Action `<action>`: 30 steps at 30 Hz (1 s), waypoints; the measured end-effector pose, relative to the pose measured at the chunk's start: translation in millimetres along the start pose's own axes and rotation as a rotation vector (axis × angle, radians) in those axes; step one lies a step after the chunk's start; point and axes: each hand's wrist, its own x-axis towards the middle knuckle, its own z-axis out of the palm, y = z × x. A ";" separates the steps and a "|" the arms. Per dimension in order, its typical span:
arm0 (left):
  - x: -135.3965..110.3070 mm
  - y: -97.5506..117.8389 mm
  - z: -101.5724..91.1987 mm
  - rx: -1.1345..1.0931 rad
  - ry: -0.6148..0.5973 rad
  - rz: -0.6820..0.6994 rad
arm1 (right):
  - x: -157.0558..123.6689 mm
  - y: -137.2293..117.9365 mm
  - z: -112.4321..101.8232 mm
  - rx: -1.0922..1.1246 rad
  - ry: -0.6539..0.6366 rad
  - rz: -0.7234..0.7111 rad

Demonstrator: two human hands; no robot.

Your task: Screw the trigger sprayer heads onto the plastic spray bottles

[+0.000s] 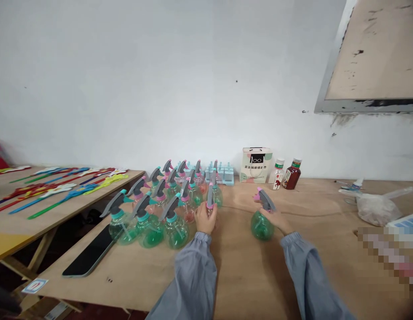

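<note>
Left hand grips pink-collared sprayer, right hand green-bodied sprayer; bumping tight-packed bottles at left's 10 o'clock could topple some.

Green spray btl, grey/pink head, approx upright, R of ctr; 2nd btl, grey/pink top, upright, nearby L

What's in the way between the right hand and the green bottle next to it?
Nothing that I can see. The right hand is right at the green bottle, with its fingers around the neck, just under the grey and pink sprayer.
</note>
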 end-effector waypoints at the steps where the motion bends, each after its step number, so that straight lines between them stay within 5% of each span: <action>1: -0.1 0.5 -0.3 0.000 -0.002 -0.001 | -0.4 1.0 2.6 0.026 -0.010 0.033; 13: 0.5 2.4 -3.8 -0.033 -0.051 -0.007 | -21.4 -9.2 47.8 0.676 -0.180 0.324; 22: 0.8 -0.5 -2.6 -0.051 -0.033 0.030 | -25.3 -9.4 48.3 0.798 0.002 0.288; 30: 0.7 0.6 -2.7 -0.049 -0.042 -0.001 | -29.3 -13.5 47.8 0.755 -0.056 0.405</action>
